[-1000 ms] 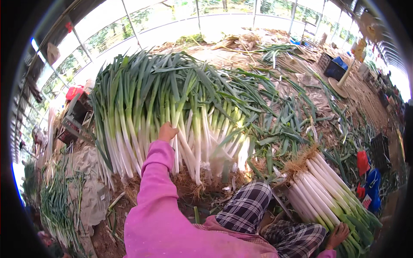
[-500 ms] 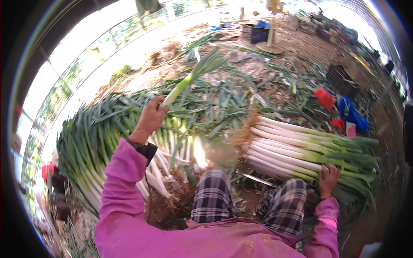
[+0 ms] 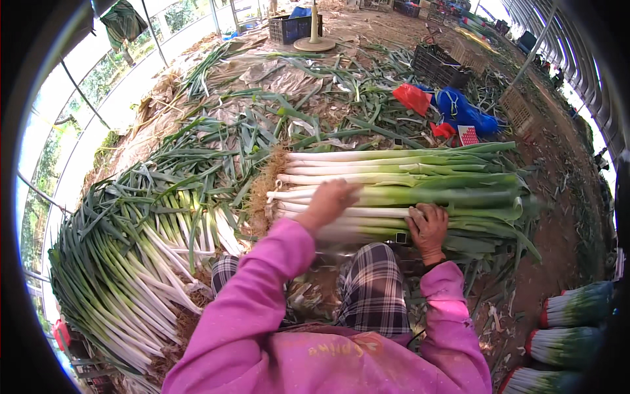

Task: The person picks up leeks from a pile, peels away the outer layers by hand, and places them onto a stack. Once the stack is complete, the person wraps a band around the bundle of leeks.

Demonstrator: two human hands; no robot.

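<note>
Leeks [image 3: 394, 177]: lay roots [image 3: 264, 190] aligned, apparently for evenness.
Right hand [image 3: 430, 228]: lay fingers-apart on leeks, seemingly steadying them.
Left hand [image 3: 332, 202]: blurred over leeks; grip was unclear.

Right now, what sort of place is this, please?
Probably a farm polytunnel or packing shed: curved ribs run along the right side, leeks lie heaped at left, and a black plastic crate sits on the littered earthen floor.

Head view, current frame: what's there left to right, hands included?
Leek pile → left hand → right hand → leek bundles at the lower right.
</note>
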